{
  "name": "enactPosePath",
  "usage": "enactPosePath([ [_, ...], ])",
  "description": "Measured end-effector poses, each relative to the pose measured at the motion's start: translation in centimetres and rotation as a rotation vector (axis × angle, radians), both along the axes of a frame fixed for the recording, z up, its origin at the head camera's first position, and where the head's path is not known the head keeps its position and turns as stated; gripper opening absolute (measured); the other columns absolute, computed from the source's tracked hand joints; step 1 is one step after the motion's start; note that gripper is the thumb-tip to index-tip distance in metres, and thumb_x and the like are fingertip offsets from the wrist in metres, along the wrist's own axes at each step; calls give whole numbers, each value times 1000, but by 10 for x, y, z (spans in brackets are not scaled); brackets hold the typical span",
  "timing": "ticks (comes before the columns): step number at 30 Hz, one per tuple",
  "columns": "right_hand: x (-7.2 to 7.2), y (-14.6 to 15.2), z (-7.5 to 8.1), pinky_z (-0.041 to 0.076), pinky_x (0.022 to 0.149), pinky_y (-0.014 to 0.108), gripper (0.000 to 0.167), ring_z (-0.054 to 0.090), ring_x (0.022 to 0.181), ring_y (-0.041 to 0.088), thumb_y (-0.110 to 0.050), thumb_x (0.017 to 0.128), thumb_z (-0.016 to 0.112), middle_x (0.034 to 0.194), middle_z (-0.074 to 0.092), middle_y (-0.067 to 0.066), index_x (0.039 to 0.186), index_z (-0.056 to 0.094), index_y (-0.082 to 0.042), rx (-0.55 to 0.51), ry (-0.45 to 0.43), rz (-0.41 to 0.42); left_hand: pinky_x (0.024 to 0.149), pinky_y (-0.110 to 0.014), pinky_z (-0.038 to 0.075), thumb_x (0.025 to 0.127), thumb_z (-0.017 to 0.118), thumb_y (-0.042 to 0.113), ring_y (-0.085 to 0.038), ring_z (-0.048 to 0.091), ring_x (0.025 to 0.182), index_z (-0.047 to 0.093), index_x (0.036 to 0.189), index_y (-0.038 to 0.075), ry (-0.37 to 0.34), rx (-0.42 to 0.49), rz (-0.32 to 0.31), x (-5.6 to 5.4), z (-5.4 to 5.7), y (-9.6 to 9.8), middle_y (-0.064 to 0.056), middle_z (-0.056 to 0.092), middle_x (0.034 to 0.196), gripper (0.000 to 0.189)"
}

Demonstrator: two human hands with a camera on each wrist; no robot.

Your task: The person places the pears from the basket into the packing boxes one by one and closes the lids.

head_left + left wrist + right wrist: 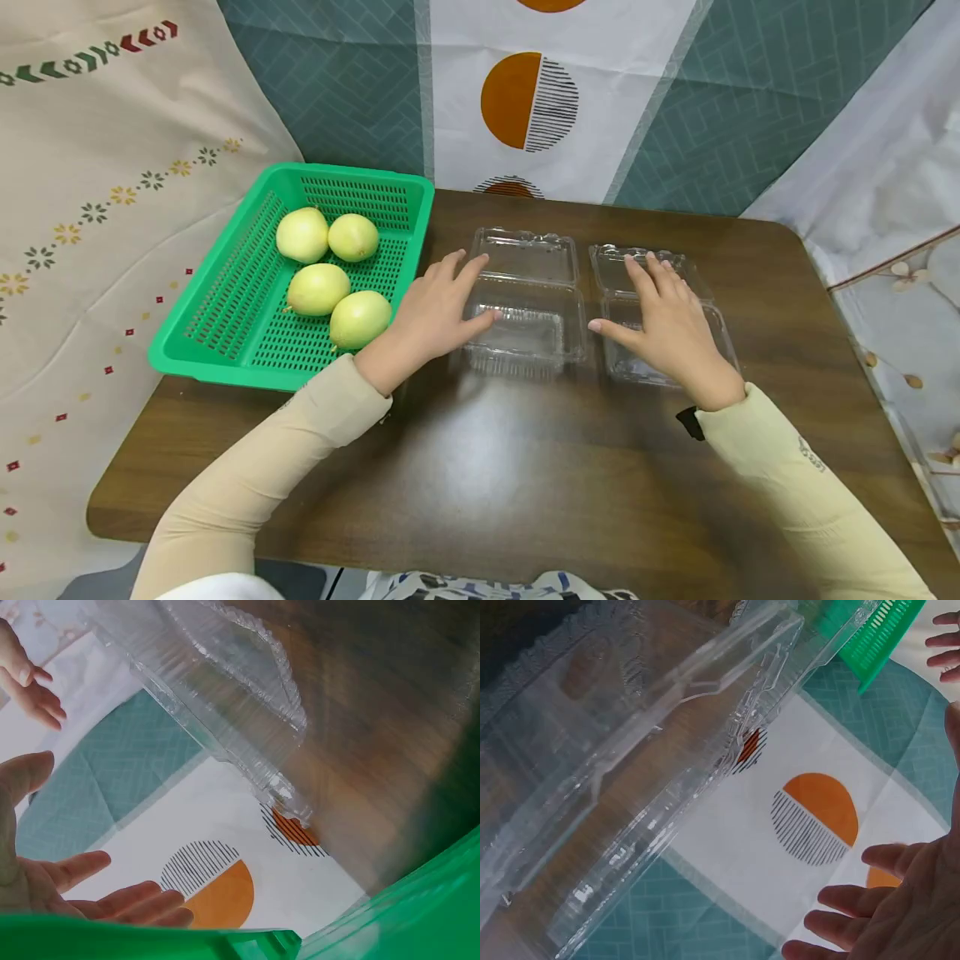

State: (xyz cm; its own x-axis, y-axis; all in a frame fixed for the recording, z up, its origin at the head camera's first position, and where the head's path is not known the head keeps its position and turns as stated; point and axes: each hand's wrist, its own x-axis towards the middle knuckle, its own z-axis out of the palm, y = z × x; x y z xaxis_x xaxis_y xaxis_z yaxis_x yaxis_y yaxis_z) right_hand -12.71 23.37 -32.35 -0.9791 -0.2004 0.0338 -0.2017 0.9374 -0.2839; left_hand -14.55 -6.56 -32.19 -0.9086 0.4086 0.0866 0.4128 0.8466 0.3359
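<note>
Clear plastic boxes, two of them, lie open side by side on a dark brown wooden table (480, 517), the left one (528, 287) near its middle and the right one (626, 367) just beside it, both with lids folded back. Light glares off the wood in front of them. At the table's left stands a green basket (217, 367) holding four pale yellow-green fruits (318, 289). Behind hangs a cloth (457, 100) of teal panels and a white strip printed with orange and striped half-circles; cream patterned cloth (112, 275) covers the left side, and white cloth (900, 183) with a flower print the right.

Both forearms reach forward in pale sleeves (300, 442). The left hand (435, 312) hovers between basket and left box, the right hand (671, 325) above the right box. Fingers are spread on each, thumbs pointing inward, and neither holds anything.
</note>
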Motion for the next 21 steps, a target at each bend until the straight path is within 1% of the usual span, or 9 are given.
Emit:
enactPosePath([
  [5, 3, 6, 3, 14, 108, 66, 98, 14, 141, 47, -60, 82, 63, 156, 13, 24, 152, 18, -9, -10, 17, -9, 92, -54, 45, 88, 59, 50, -41, 44, 127, 33, 147, 14, 12, 1, -6, 0, 2, 2, -22, 34, 147, 74],
  [9, 4, 11, 4, 15, 108, 66, 99, 14, 141, 48, -61, 82, 62, 155, 14, 26, 152, 17, -9, 1, 30, -14, 92, -54, 45, 88, 59, 49, -41, 44, 127, 33, 147, 14, 9, -1, -7, 0, 3, 4, -22, 34, 147, 73],
  [16, 10, 19, 1, 16, 111, 61, 103, 15, 141, 47, -63, 83, 59, 153, 15, 30, 152, 13, -2, 6, 19, -22, 96, -54, 43, 89, 61, 46, -40, 39, 131, 36, 145, 13, 12, 14, -28, 8, 6, 5, -23, 32, 148, 70],
  [21, 13, 27, -1, 16, 110, 63, 103, 15, 141, 47, -60, 82, 62, 153, 15, 30, 151, 13, 0, -18, 14, -51, 95, -53, 45, 88, 62, 45, -40, 38, 132, 37, 145, 12, 41, 22, -43, 12, 11, 8, -22, 31, 149, 71],
])
